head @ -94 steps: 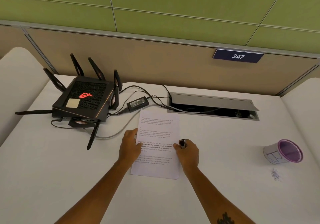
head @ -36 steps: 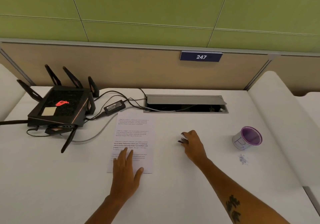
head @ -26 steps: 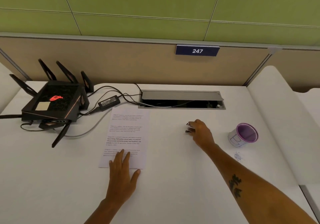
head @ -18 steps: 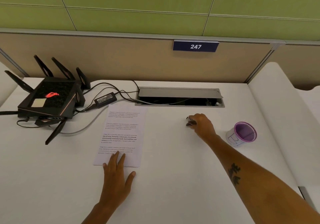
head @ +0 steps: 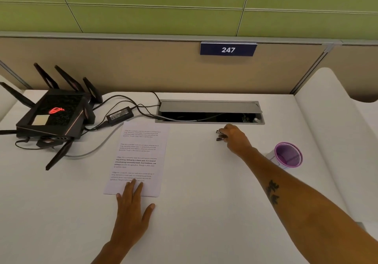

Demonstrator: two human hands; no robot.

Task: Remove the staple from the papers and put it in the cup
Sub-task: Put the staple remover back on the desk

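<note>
A purple-rimmed cup (head: 287,155) lies tipped on the white desk (head: 204,212) at the right, its mouth turned toward the camera; the purple-tinted inside shows nothing that can be made out, and its white outer wall carries faint markings. Further back, a grey cable tray (head: 210,112) is sunk into the desk with its metal lid raised, dark inside with grey and black cords lying in it.

The papers (head: 141,157), a white printed sheet with four blocks of text, lie flat at centre left; the staple itself is too small to make out. The left hand (head: 133,208) rests flat with straight fingers on the near edge of the papers. The right hand (head: 234,139), reaching far across the desk just short of the cable tray, curls its fingers round a small dark metal staple remover (head: 220,135) (only its toothed tip shows past the fingers). It sits well apart from the papers and left of the cup.

At far left stands a black angular router (head: 55,116) with blade-like antennas and a glowing red logo, beside a black power brick (head: 120,115). Behind the smooth matte desk runs a tan partition bearing a blue plate (head: 228,49) numbered 247, with green wall panels above.
</note>
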